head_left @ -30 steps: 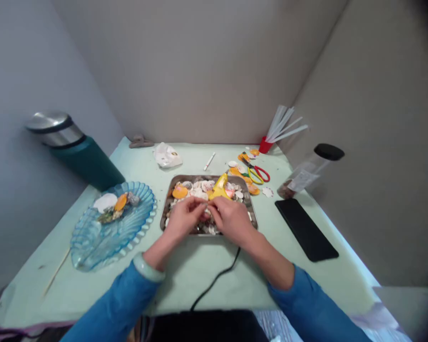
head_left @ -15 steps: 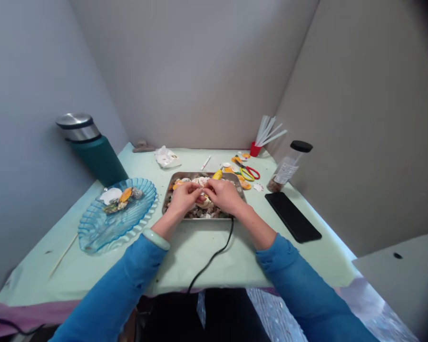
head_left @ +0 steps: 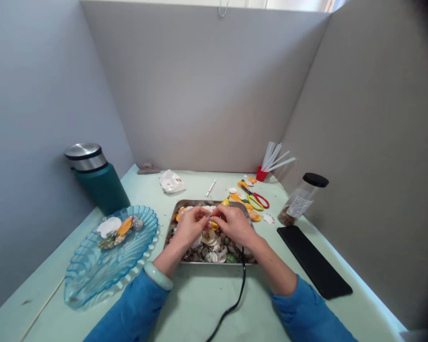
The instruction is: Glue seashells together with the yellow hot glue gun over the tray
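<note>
A black cord [head_left: 231, 308] runs across the pale counter [head_left: 199, 304] to the near edge of a metal tray [head_left: 207, 264]. My blue sleeves [head_left: 135, 308] reach in from both sides, a pale bracelet [head_left: 157, 275] round my left wrist. To the left, a thin stick [head_left: 43, 308] lies near a clear blue plate [head_left: 89, 280] bearing a white shell [head_left: 109, 226], an orange one and some smaller pieces. To the right lies a flat black slab [head_left: 314, 261].

The tray is full of mixed shells [head_left: 212, 257], right under my hands. My left grip [head_left: 189, 227] and right grip [head_left: 235, 224] meet above it, fingertips bent together; whether they pinch anything small, I cannot tell. Just past my knuckles, something yellow [head_left: 226, 202] shows.

A clear jar [head_left: 299, 202] leans beyond the slab, and a teal bottle [head_left: 100, 183] stands behind the plate. Past the tray are scissors [head_left: 250, 193] on loose orange and white shells, a slim white pen [head_left: 211, 187], a crumpled white packet [head_left: 171, 182] and, farthest right, a red cup [head_left: 261, 174] of white sticks [head_left: 273, 156].
</note>
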A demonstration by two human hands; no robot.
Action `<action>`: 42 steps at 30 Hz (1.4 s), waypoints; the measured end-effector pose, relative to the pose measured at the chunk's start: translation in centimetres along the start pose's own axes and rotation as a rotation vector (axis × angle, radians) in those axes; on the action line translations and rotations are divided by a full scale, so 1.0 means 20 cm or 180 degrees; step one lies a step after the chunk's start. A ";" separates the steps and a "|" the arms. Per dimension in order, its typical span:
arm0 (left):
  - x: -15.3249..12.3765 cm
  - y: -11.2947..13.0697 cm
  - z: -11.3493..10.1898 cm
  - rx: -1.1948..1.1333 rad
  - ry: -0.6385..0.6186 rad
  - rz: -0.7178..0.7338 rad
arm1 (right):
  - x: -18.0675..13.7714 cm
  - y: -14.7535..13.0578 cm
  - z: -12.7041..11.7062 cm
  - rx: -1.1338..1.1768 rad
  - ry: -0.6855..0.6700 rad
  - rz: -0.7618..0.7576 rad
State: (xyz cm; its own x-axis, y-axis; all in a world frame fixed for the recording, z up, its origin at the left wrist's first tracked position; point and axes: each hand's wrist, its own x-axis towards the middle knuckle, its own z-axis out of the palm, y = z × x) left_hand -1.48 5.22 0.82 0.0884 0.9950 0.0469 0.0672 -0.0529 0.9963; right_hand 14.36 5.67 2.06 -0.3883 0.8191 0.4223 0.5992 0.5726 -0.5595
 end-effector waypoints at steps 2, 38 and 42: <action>0.01 0.00 0.00 -0.0112 0.0016 -0.0014 | 0.00 0.01 0.01 0.0158 0.0030 -0.0010; -0.07 0.05 0.01 0.0356 0.0336 0.0655 | -0.03 0.03 0.03 0.0175 0.0709 -0.0668; -0.08 0.05 0.01 0.0741 0.0437 0.0953 | -0.03 0.02 0.03 0.0172 0.0661 -0.0674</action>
State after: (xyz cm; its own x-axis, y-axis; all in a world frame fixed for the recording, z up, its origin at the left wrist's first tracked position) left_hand -1.37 3.66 1.63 0.0057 0.9339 0.3575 0.2835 -0.3443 0.8950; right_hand 14.46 5.46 1.08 -0.3459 0.6595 0.6674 0.4798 0.7356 -0.4783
